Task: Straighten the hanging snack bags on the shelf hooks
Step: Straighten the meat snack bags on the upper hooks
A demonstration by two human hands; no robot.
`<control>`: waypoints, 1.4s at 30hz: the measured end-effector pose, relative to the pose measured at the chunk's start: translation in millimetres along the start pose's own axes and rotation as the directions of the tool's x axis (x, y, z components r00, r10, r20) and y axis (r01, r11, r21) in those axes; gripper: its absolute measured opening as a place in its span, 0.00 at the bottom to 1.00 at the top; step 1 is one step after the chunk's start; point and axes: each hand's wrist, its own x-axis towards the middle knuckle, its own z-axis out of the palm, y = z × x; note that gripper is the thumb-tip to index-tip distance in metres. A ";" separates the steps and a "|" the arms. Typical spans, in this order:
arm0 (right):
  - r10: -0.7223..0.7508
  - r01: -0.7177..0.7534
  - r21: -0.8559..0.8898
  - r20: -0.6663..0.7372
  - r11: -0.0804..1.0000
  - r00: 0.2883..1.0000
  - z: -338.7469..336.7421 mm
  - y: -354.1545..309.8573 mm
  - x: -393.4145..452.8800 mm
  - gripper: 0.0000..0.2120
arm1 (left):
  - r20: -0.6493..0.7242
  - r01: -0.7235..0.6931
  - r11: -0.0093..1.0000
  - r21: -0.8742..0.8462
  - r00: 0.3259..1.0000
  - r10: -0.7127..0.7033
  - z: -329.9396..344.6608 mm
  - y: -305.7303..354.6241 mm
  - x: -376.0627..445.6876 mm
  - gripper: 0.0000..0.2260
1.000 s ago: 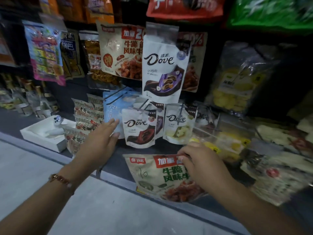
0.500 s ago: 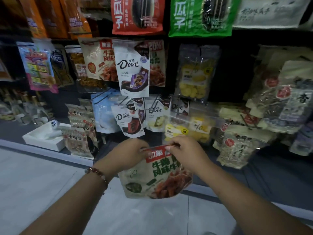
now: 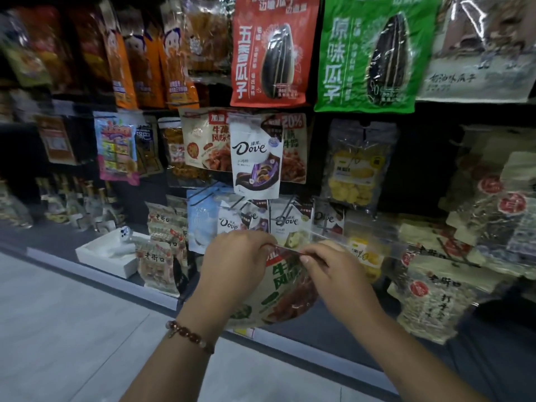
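Both my hands hold a beige beef-tendon snack bag (image 3: 285,291) by its red top edge in front of the lower shelf. My left hand (image 3: 235,265) pinches the top left corner and my right hand (image 3: 330,268) pinches the top right. The bag hangs free below my fingers, off any hook. Behind it hang white Dove chocolate bags (image 3: 256,158) on hooks, with matching beef-tendon bags (image 3: 207,140) in the row behind the upper Dove bag. Smaller Dove bags (image 3: 290,224) hang just above my hands.
Red (image 3: 269,50) and green (image 3: 368,53) sunflower-seed bags hang at the top. A yellow snack bag (image 3: 358,166) hangs right of centre, and pale bags (image 3: 435,297) crowd the right. A white tray (image 3: 107,253) sits on the lower ledge at left, beside stacked packets (image 3: 162,245).
My left hand left the small Dove bags and took the beef-tendon bag's top left corner. Both hands lifted the bag upward, and my view tilted up the shelf.
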 end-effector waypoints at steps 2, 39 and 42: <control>-0.002 0.002 0.003 -0.011 1.000 1.000 0.0 -10.4 11.0 0.09 | -0.015 0.026 1.000 -0.009 1.000 -0.026 -5.6 -9.6 5.0 0.05; -0.212 0.226 -0.619 0.097 0.752 0.972 143.3 -168.2 400.4 0.05 | -0.166 0.403 0.901 -0.160 0.889 -0.427 -0.4 -320.1 275.2 0.06; -0.214 0.243 -0.655 0.126 0.715 0.969 146.0 -168.7 399.7 0.05 | -0.174 0.350 0.936 -0.037 0.920 -0.351 6.2 -317.5 272.4 0.11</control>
